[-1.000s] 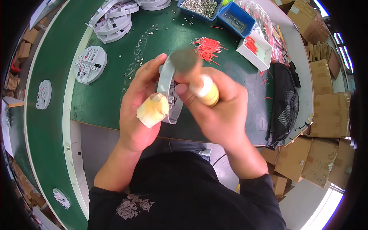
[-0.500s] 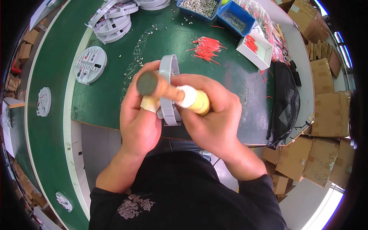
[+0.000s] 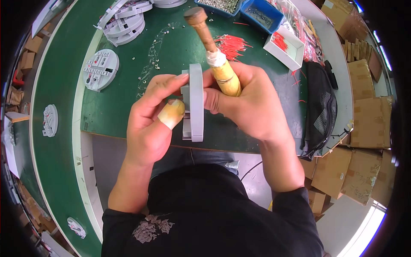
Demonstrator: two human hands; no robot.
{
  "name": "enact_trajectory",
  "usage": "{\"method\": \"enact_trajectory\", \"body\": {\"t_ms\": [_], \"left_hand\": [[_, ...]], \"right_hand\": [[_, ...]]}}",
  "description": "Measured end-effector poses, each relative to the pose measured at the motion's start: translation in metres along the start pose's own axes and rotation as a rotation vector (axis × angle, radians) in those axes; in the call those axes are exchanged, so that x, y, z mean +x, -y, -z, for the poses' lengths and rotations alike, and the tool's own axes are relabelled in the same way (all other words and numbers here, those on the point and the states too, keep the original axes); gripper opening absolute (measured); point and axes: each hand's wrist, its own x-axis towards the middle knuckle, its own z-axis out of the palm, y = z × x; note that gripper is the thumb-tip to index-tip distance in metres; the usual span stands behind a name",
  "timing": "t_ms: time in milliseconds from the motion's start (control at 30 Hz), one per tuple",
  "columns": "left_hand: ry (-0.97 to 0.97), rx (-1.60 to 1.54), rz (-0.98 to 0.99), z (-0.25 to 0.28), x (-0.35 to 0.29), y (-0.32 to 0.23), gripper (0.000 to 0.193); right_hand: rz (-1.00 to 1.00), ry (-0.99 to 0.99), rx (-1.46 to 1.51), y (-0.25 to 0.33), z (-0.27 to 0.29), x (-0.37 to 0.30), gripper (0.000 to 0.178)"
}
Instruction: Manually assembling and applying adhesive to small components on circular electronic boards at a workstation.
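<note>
A round grey plastic base (image 3: 196, 103) is held on edge over the table's front, its raised fittings facing left. My left hand (image 3: 150, 115) is closed on it from the left; its thumb wears a whitish-yellow wrap. In my right hand (image 3: 252, 98) is a wooden-handled tool (image 3: 227, 77) with a brown knob end, bound in white and yellow tape. The knob points up and to the left; the tool's other end is hidden by the hand. The right thumb and fingertips also touch the base's flat back.
Red wire pieces (image 3: 231, 47) lie behind the hands. Beyond are a white box (image 3: 291, 55), blue bins (image 3: 261, 17) of small metal parts and stacked grey bases (image 3: 124, 30). Another base (image 3: 101, 70) is at left. A black mesh pouch (image 3: 319, 111) lies right; cartons (image 3: 372, 122) stand beyond.
The tool's knob end has swung up and away from in front of the base. The base has turned so its back faces right, and the right hand has shifted slightly right.
</note>
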Motion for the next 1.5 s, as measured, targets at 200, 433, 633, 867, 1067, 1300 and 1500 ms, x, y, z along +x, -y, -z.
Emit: {"method": "enact_trajectory", "body": {"t_ms": [200, 433, 633, 867, 1067, 1300, 1500], "left_hand": [[0.01, -0.205, 0.044, -0.001, -0.001, -0.003, 0.043], [-0.046, -0.364, 0.04, -0.001, -0.013, 0.001, 0.039], [-0.221, -0.533, 0.29, -0.003, -0.012, -0.012, 0.044], [-0.04, -0.504, 0.176, 0.012, -0.009, -0.018, 0.066], [-0.463, 1.651, -0.367, 0.141, 0.035, -0.102, 0.035], [-0.636, 1.815, 0.085, 0.422, 0.021, -0.215, 0.041], [-0.447, 2.083, 0.406, 0.349, -0.09, -0.197, 0.056]], "right_hand": [[0.064, -0.037, -0.029, -0.005, -0.011, 0.002, 0.02], [-0.032, 0.087, -0.013, 0.001, -0.015, 0.001, 0.023], [0.0, -0.082, -0.163, 0.007, -0.011, -0.007, 0.017], [0.125, -0.151, -0.554, 0.0, -0.005, -0.011, 0.02], [-0.053, -0.379, -0.762, -0.024, 0.057, 0.008, 0.024], [0.06, -0.348, -0.978, -0.042, 0.062, 0.062, 0.029], [0.116, -0.301, -1.059, -0.039, 0.069, 0.086, 0.028]]}}
